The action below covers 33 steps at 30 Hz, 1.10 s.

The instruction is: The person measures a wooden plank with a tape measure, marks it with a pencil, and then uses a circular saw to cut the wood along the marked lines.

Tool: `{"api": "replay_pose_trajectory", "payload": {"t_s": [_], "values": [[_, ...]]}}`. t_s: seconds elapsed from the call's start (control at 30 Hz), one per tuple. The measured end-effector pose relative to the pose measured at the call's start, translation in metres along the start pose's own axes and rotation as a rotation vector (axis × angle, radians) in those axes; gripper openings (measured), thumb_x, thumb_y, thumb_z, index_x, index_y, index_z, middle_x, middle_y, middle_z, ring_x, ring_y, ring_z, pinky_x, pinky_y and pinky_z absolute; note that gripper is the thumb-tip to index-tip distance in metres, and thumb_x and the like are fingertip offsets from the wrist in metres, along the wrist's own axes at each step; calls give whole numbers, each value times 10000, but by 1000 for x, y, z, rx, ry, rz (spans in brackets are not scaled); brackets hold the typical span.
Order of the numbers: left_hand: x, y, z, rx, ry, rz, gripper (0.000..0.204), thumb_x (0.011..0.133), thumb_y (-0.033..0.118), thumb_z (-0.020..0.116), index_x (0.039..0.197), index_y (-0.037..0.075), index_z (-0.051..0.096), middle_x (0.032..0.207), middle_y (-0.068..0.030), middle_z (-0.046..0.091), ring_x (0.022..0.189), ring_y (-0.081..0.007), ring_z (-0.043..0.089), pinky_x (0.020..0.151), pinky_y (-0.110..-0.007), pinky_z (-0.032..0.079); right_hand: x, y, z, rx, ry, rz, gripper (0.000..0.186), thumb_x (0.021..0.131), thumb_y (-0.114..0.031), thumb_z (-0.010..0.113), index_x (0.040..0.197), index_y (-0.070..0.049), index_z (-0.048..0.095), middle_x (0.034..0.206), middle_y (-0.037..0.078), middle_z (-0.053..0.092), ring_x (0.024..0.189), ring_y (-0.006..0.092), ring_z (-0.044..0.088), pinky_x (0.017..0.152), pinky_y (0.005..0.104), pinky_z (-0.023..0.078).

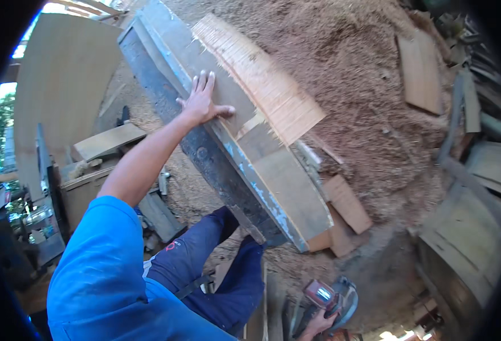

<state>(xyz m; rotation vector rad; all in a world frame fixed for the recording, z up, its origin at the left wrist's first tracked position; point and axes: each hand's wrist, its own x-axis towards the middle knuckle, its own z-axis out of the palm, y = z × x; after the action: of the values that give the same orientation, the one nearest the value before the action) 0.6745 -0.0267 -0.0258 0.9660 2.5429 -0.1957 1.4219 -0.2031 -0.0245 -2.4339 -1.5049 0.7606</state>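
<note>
My left hand [201, 106] lies palm down with spread fingers on top of a long, narrow wooden workbench [287, 190] with worn pale-blue paint along its edge. Beside it, a light wooden board [262, 77] with a splintered edge lies along the far right side of the bench top. Low in the view, away from the bench, my right hand [320, 323] is closed around the handle of a hand-held power tool [346, 301]. It looks like a circular saw, with a rounded grey-blue guard and a dark red block on top. Part of the tool is cut off below.
Wood shavings [353, 68] cover the ground beyond the bench. Offcuts [347, 203] lie by its near right end, and a plank [419, 74] rests farther right. A large curved panel [63, 85] leans at the left. Stacked boards [461, 227] stand at the right.
</note>
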Motion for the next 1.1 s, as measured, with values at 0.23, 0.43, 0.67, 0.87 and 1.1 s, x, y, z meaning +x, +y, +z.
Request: {"api": "replay_pose_trajectory", "payload": {"t_s": [0.23, 0.43, 0.67, 0.87, 1.1], "values": [[-41, -6, 28, -577, 154, -482, 1393, 581, 623, 883, 1606, 132, 79, 1638, -292, -12, 1520, -455, 42, 1183, -634, 219, 17, -226, -64, -44, -132, -436, 475, 838, -40, 725, 1282, 61, 586, 968, 161, 720, 844, 191, 699, 786, 343, 548], [-35, 6, 37, -595, 293, -407, 1376, 576, 497, 941, 1581, 68, 104, 1552, -381, 91, 1440, -525, 213, 1166, -562, 269, 49, -328, -63, -91, -241, -624, 456, 799, -49, 739, 1231, 39, 621, 890, 136, 726, 800, 214, 719, 754, 351, 556], [-33, -2, 54, -615, 410, -305, 1284, 636, 537, 899, 1557, 11, 176, 1549, -356, 100, 1394, -539, 236, 1138, -575, 265, 72, -358, -34, -88, -386, -683, 476, 785, -64, 746, 1239, 15, 628, 875, 120, 715, 776, 225, 712, 732, 346, 554], [-36, -12, 66, -573, 468, -254, 1272, 640, 542, 894, 1567, 46, 179, 1567, -350, 61, 1391, -554, 248, 1123, -610, 265, 82, -368, -45, -139, -511, -782, 557, 714, -69, 762, 1246, 22, 623, 977, 222, 721, 877, 371, 735, 744, 414, 575], [-36, -3, 59, -568, 477, -305, 1258, 632, 571, 882, 1558, 26, 227, 1536, -350, 159, 1407, -513, 264, 1139, -565, 261, 90, -380, -56, -118, -548, -824, 588, 703, -28, 747, 1273, 12, 610, 995, 201, 725, 861, 350, 739, 749, 398, 577]]}}
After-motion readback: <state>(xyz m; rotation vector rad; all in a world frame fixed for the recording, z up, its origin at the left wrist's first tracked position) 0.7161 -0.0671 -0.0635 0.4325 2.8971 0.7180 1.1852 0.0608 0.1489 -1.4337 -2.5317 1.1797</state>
